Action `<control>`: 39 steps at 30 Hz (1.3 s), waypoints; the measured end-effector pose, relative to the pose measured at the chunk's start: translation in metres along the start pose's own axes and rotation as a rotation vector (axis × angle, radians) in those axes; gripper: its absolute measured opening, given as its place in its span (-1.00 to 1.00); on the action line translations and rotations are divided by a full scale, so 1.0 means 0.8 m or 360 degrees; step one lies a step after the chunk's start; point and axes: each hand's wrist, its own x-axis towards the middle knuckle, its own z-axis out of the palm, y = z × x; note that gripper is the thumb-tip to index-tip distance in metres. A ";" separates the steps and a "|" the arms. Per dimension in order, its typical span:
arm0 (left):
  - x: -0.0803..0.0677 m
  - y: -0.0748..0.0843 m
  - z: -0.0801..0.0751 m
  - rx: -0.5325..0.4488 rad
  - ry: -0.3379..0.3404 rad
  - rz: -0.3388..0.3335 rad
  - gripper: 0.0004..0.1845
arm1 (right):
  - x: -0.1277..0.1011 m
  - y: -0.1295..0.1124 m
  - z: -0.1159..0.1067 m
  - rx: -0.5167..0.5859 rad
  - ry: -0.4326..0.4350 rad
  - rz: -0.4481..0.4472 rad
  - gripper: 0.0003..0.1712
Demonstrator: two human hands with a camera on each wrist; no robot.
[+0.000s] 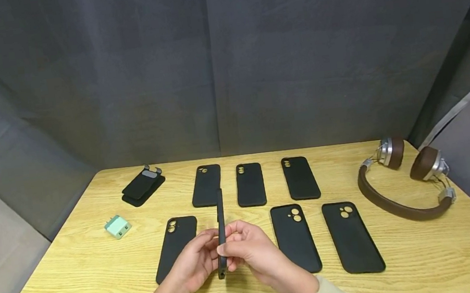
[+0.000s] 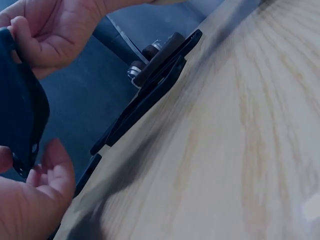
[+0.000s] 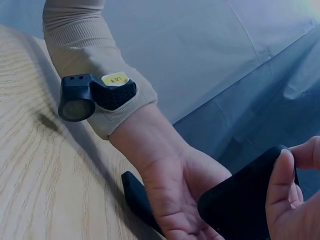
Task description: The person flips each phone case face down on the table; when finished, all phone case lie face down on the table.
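A black phone case point(image 1: 222, 235) stands edge-on between my two hands, raised over the front of the table. My right hand point(image 1: 250, 246) pinches its side edge between thumb and fingers. On the other side, my left hand point(image 1: 196, 262) holds the case low down, thumb and fingers about its lower corner in the left wrist view. That view shows the broad face of the case point(image 2: 22, 110). Another phone case point(image 1: 176, 245) lies partly behind my left hand. To the right of my right hand lies a phone case point(image 1: 295, 238) with camera holes.
Three more cases point(image 1: 250, 186) lie in a back row, and another case point(image 1: 354, 237) at front right. A folded black phone stand point(image 1: 142, 185) and a mint-green charger plug point(image 1: 117, 226) are at left. Brown headphones point(image 1: 402, 204) lie at right. Grey curtains point(image 1: 209, 72) surround the table.
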 end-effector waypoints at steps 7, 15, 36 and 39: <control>-0.003 0.004 0.004 -0.0030 0.0053 0.0061 -0.83 | 0.001 -0.001 -0.002 -0.0007 0.0019 -0.0013 -0.73; -0.006 0.007 0.000 0.0168 0.0375 0.0102 -0.87 | 0.000 0.009 -0.017 -0.0052 0.0081 0.0055 -0.71; -0.009 0.006 -0.004 0.0979 0.0676 0.0083 -0.65 | 0.002 0.055 -0.056 -0.0515 0.0237 0.0295 -0.59; -0.009 0.005 -0.001 0.1139 0.0673 0.0044 -0.63 | 0.002 0.058 -0.057 -0.0577 0.0227 0.0312 -0.48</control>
